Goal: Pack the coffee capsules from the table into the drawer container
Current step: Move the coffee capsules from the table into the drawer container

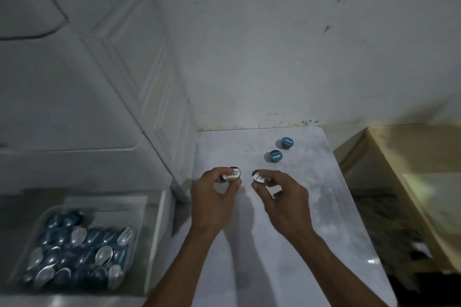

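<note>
Two capsules pinched, two left on the table; carry to the drawer at left.

The drawer container [152,244], low at left, already holds a heap of packed capsules [79,249]. The left hand [214,192] pinches a white-lidded capsule [232,174]; the right hand [279,194] pinches a second capsule [258,177]. Keep both grips on the rims and release low over the heap. Two blue capsules [276,156] remain on the table [311,207], near the wall. The drawer's near wall must be cleared; a wooden stand [411,169] lies right.
</note>
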